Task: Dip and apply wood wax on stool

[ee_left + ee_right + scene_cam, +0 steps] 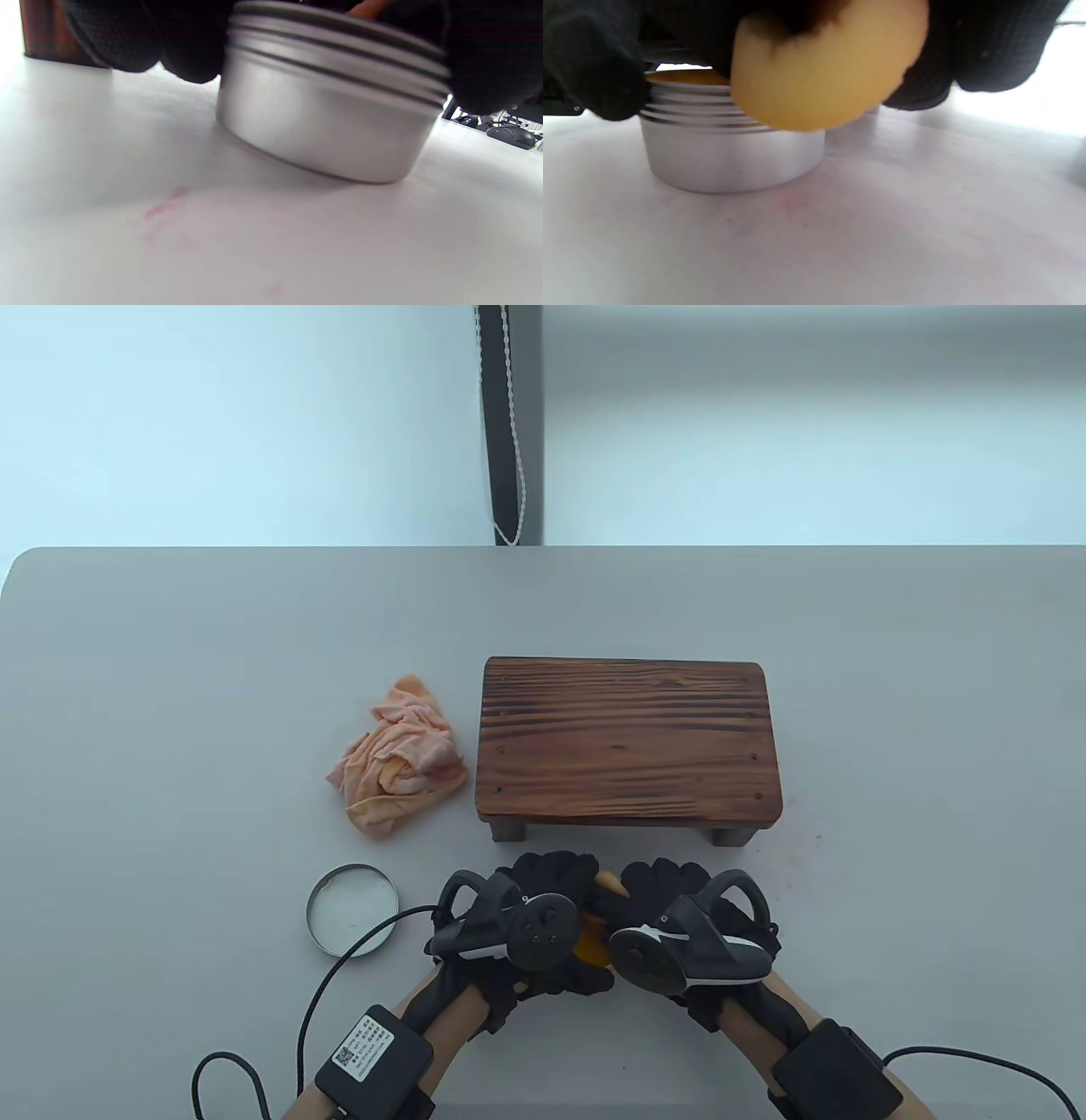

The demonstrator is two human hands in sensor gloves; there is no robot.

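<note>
A dark wooden stool (628, 740) stands mid-table. Just in front of it, between my hands, sits an open silver wax tin (331, 114), also seen in the right wrist view (729, 156), with orange wax (592, 948) showing. My left hand (551, 891) grips the tin's rim and steadies it on the table. My right hand (657, 891) pinches a round yellow sponge pad (823, 76) and holds it at the tin's rim; a tip of the pad shows in the table view (612, 883).
The tin's silver lid (352, 909) lies on the table left of my left hand. A crumpled orange cloth (399, 757) lies left of the stool. Faint red smears mark the table (161, 209) near the tin.
</note>
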